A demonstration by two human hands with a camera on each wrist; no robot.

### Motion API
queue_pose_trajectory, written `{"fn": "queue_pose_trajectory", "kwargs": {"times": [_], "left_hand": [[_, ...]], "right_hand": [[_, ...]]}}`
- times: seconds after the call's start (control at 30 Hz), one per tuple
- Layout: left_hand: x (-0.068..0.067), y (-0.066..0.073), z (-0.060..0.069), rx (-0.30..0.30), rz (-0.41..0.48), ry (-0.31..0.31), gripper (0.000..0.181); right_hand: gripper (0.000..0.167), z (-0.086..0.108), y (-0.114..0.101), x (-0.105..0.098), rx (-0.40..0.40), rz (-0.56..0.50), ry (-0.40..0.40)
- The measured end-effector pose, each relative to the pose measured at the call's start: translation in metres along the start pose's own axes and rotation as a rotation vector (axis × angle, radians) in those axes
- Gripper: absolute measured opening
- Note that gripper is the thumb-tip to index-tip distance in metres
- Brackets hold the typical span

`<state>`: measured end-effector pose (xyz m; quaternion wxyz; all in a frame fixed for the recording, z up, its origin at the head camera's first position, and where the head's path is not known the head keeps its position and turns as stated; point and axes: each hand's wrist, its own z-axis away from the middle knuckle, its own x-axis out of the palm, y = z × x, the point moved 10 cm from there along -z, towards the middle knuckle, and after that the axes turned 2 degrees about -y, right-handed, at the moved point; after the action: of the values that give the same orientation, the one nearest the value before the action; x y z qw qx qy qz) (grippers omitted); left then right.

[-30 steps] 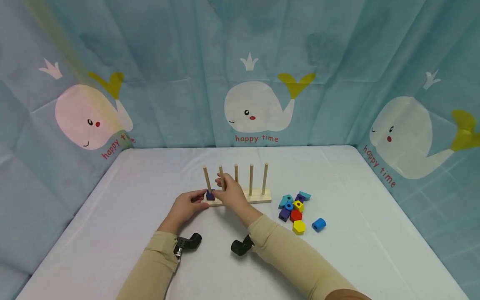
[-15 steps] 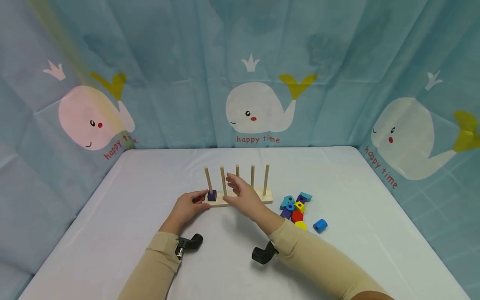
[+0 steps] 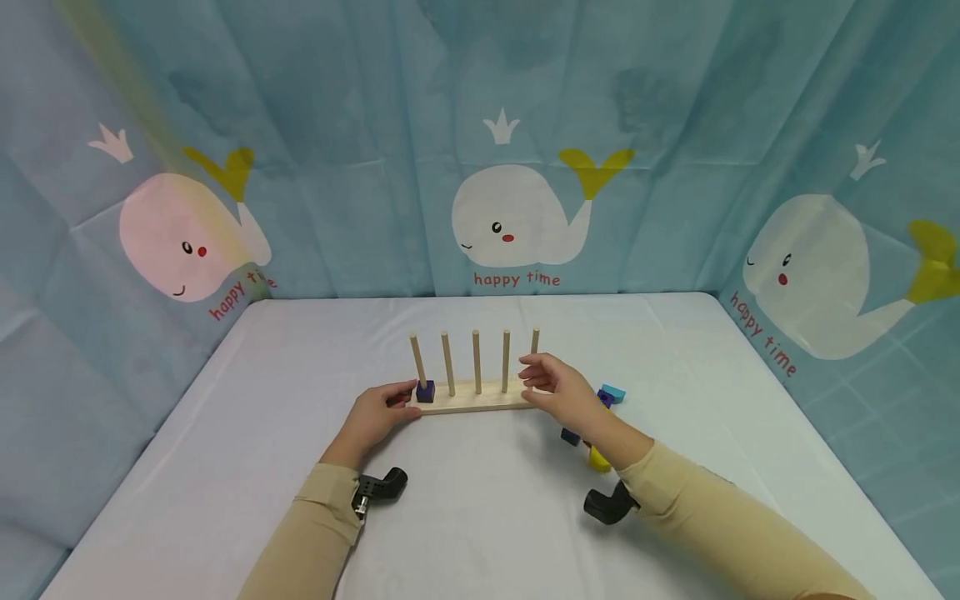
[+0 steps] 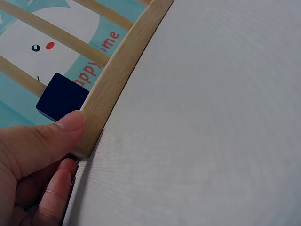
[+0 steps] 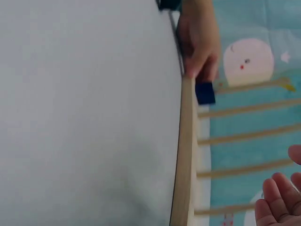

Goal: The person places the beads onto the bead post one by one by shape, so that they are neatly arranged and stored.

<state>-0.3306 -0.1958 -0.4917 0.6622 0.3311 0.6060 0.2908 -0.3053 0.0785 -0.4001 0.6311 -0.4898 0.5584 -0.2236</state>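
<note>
A wooden peg board (image 3: pixel 472 403) with several upright pegs stands on the white table. On its leftmost peg sits a dark purple square block (image 3: pixel 426 392), low against the base. My left hand (image 3: pixel 375 419) holds the board's left end; in the left wrist view the thumb (image 4: pixel 70 125) presses the front edge beside the block (image 4: pixel 63 96). At the board's right end, my right hand (image 3: pixel 564 394) hovers in front of the rightmost peg, fingers loosely spread and holding nothing. Its fingers (image 5: pixel 277 197) also show in the right wrist view.
Loose blocks lie right of the board, partly hidden by my right hand and forearm: a teal piece (image 3: pixel 615 393), a purple one (image 3: pixel 604 399), a dark purple one (image 3: pixel 570 437) and a yellow one (image 3: pixel 598 461). A whale-print curtain (image 3: pixel 375 208) hangs behind the table.
My right hand has moved right, from the left pegs to the board's right end, and now covers several of the loose blocks. The left hand stays at the board's left end.
</note>
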Motion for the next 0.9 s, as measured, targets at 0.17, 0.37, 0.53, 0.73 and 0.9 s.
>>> {"fn": "queue_pose_trajectory", "kwargs": {"times": [0.17,0.37,0.53,0.73,0.9], "left_hand": [[0.0,0.0,0.0,-0.004,0.003,0.006,0.057],[-0.001,0.001,0.002,-0.004,-0.007,0.009,0.057],[-0.003,0.002,0.002,0.003,-0.014,0.014,0.057],[-0.002,0.001,0.001,0.0,-0.003,0.012,0.057],[-0.001,0.001,0.002,-0.001,0.0,0.003,0.056]], "right_hand": [[0.036,0.007,0.023,-0.034,0.064,0.111,0.037],[0.03,0.019,0.053,-0.067,0.167,0.209,0.054],[0.029,0.029,0.069,-0.085,0.188,0.263,0.041],[0.029,0.034,0.083,-0.093,0.184,0.278,-0.025],[0.032,0.034,0.096,-0.095,0.193,0.299,-0.079]]}}
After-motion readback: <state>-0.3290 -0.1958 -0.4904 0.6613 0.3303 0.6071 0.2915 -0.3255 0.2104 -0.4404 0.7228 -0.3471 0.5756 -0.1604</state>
